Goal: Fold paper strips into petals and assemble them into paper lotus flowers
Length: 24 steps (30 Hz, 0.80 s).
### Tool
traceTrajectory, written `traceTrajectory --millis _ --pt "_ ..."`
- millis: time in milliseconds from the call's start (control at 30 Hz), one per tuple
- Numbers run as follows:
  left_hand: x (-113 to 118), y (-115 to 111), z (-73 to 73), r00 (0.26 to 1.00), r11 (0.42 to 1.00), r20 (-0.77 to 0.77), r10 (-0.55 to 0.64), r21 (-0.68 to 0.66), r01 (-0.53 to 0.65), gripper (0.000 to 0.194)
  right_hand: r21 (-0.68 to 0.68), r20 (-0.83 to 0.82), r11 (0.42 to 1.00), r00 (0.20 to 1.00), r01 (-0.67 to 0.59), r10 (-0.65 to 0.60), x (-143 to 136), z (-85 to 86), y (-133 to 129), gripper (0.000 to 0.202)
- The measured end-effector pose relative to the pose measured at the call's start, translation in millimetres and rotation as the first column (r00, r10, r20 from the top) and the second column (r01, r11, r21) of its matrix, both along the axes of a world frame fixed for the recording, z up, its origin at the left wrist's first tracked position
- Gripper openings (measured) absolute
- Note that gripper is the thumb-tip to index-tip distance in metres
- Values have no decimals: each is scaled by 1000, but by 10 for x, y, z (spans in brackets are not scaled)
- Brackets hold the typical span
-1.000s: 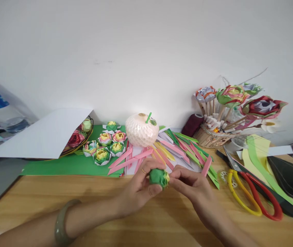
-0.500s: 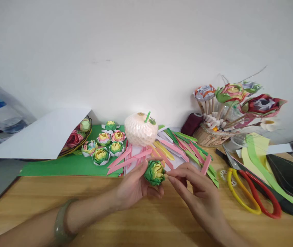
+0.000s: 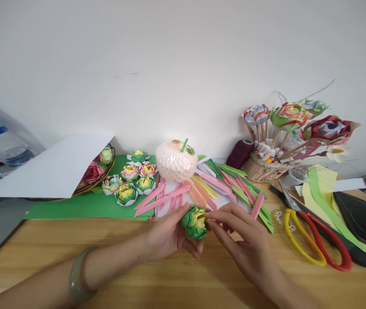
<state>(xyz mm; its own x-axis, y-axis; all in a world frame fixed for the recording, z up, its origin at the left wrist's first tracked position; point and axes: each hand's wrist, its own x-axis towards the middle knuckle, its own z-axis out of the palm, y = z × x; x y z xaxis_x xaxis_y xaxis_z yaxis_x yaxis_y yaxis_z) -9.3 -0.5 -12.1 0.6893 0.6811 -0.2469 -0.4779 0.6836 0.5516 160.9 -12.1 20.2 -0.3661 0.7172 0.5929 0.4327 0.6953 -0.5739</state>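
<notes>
Turned since a second ago: the small green-and-yellow folded-paper flower, its yellow centre then pointing right, now facing the camera. Left grip shifted too: thumb was on the flower's near side, now behind it.

Largest down: light-brown wood-grain table; smooth white paper sheet, tilted at far left; flat green paper sheet; scissors with yellow and red loop handles, at right. Left hand cradles the flower, low above the table's front part. Right hand: thumb and index tips narrow, at the flower's right edge; can't tell if they pinch a petal. Behind: round white textured ball, pink folded-paper strips, six multicoloured paper flowers.
</notes>
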Motion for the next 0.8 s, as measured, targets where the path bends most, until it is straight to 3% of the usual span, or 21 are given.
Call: traceTrajectory --millis 300,467,533,600,667,733,800 --pt "42 -13 -45 989 998 -136 58 16 -56 38 161 211 987 977 -15 -20 16 -78 17 10" --pt "46 -8 -52 983 999 -182 -8 -52 -2 42 354 391 933 916 -63 -87 69 -141 -7 16" --pt "37 -6 -38 982 995 -188 -20 -97 2 44 367 364 928 928 -66 -77 73 -120 -10 14" --pt "29 -8 -24 983 994 -183 -14 -112 -7 44 246 250 968 968 -49 -14 58 -64 -3 12" --pt "22 -8 -18 986 995 -167 -5 -103 -13 43 20 109 998 992 -65 62 31 7 12 10" --pt "18 -6 -21 989 997 -150 3 -82 -16 43 -166 39 983 996 -78 85 12 64 32 13" --pt "16 0 -26 990 997 -144 0 -72 -10 44 -239 31 968 996 -71 81 9 83 50 15"
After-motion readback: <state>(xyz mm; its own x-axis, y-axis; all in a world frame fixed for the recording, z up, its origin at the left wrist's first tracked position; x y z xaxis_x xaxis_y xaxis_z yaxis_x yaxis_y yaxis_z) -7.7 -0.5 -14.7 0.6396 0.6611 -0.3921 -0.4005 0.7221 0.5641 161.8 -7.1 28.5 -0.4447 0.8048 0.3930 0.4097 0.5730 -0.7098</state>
